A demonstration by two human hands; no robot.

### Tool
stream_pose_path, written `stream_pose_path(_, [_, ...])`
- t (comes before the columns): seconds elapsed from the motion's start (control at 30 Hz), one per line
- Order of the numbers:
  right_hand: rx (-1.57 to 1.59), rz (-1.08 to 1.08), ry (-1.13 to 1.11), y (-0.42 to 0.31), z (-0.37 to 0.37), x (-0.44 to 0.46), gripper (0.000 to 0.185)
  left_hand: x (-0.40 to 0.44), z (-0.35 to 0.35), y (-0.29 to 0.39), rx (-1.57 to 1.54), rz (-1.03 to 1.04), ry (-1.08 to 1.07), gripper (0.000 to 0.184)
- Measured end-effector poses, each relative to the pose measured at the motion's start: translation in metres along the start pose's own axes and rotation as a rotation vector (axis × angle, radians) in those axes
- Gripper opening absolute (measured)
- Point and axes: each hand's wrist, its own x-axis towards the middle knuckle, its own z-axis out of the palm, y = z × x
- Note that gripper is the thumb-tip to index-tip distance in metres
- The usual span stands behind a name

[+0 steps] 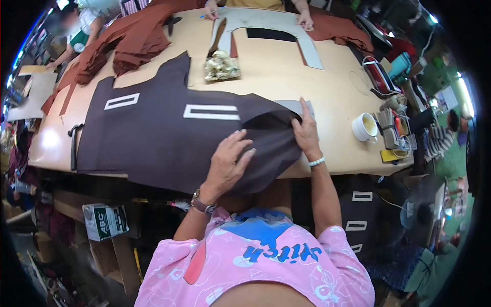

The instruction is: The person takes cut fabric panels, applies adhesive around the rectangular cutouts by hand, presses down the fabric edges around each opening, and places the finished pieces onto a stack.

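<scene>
A dark fabric piece (153, 138) lies across the near part of the table, with two white rectangular frames (210, 112) on it. My left hand (228, 159) rests over the cloth below the larger frame, fingers apart, nothing in its grasp. At the fabric's right end, my right hand (306, 130) pinches the lifted edge, and the cloth folds up beside it. Under that edge a grey flat piece (312, 110) shows in part. A brush (218, 38) with a wooden handle lies behind the fabric, its head on a crumpled, glue-like mass (222, 66).
On the right stand a white cup (364, 127) and a cluttered organiser (396, 130). A black tool (75, 147) lies at the left edge. Reddish-brown cloth (135, 46) is heaped at the back left. Across the table, a person's hands (305, 20) hold a white template (266, 19).
</scene>
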Motion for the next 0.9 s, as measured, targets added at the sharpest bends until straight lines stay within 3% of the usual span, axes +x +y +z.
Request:
stream_pose_path(0.1, [0.005,0.078,0.014,0.025,-0.041,-0.015,0.062,0.015,0.001,-0.011,0.102,0.055,0.051,0.027])
stream_pose_path(0.2, [-0.105,0.26,-0.068,0.033,-0.074,-0.018,0.063,0.017,0.013,-0.023,0.355,0.036,-0.084,0.042])
stream_pose_path(0.23, [-0.15,0.127,-0.022,0.046,-0.078,-0.019,0.061,0.017,0.018,-0.027,0.383,0.018,-0.112,0.045])
stream_pose_path(0.4, [-0.357,0.006,0.021,0.085,-0.096,-0.007,0.063,0.012,0.033,-0.029,0.442,-0.047,-0.218,0.059])
stream_pose_path(0.6, [-0.625,-0.073,0.16,0.084,-0.112,0.004,0.061,0.006,0.049,-0.019,0.522,-0.003,-0.232,0.059])
stream_pose_path(0.8, [-0.823,-0.093,0.308,0.097,-0.197,0.007,0.049,0.003,0.053,-0.017,0.488,-0.039,-0.221,0.056])
stream_pose_path(0.83, [-0.799,0.041,0.23,0.101,-0.208,0.005,0.046,0.003,0.053,-0.017,0.488,-0.042,-0.222,0.056])
stream_pose_path(0.9, [-0.903,0.095,0.11,0.105,-0.217,-0.004,0.049,0.004,0.052,-0.017,0.49,-0.049,-0.225,0.057])
